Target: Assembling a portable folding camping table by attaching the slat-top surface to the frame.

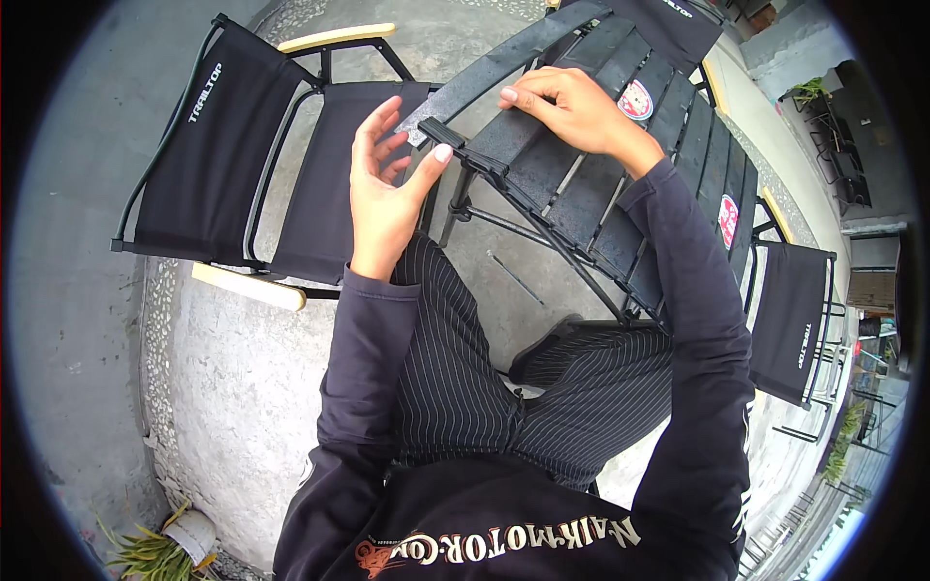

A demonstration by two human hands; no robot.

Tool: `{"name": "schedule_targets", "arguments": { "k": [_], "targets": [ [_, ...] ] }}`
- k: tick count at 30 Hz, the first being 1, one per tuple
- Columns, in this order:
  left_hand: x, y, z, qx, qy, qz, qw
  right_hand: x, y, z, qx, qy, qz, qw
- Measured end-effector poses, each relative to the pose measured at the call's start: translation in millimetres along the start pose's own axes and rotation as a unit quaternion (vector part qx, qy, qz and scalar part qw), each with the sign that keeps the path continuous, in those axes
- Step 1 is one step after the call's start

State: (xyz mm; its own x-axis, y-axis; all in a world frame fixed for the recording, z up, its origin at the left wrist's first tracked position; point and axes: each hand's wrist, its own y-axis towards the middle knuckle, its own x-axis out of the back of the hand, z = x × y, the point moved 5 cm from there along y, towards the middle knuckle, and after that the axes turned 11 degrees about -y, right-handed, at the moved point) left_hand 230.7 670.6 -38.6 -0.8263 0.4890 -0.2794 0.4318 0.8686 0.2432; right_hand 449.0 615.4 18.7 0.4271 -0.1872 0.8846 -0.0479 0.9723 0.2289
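A black shirt (523,513) is sitting nearest. A long slat (475,92) is lying along the worktop's (513,145) left edge. The left hand (387,194) is showing a spread grip; whether the right hand (576,111) is pinching anything, I cannot tell. They're maybe working on the slat, probably needing steady fingers next.

Left forearm (371,334) comes pretty much straight up, and the left hand (386,198) is spread in a loose C, fingers (364,145) gently curved, thumb (429,172) poking out to the right. Right forearm (690,257) leans in leftward, with the right hand (581,108) reaching further forward, back of it mostly up, fingers curled under, thumb pointing left. Can't really tell if those curled fingers are pinching anything
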Motion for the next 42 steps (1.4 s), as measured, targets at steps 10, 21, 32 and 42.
{"name": "schedule_targets", "arguments": {
  "k": [10, 21, 32, 42],
  "targets": [
    [-41, 23, 55, 0.004, -0.163, -0.284, 0.945, -42, 47, -7, -0.070, -0.125, 0.107, 0.984],
    [-65, 35, 10, -0.212, -0.117, -0.194, 0.951, -29, 38, 6, -0.096, -0.118, -0.029, 0.988],
    [-62, 27, 2, -0.323, -0.062, -0.207, 0.921, -33, 38, 8, -0.097, -0.095, -0.065, 0.989],
    [-63, 24, 1, -0.316, -0.046, -0.207, 0.925, -33, 34, 11, -0.083, -0.091, -0.105, 0.987]
  ]
}}
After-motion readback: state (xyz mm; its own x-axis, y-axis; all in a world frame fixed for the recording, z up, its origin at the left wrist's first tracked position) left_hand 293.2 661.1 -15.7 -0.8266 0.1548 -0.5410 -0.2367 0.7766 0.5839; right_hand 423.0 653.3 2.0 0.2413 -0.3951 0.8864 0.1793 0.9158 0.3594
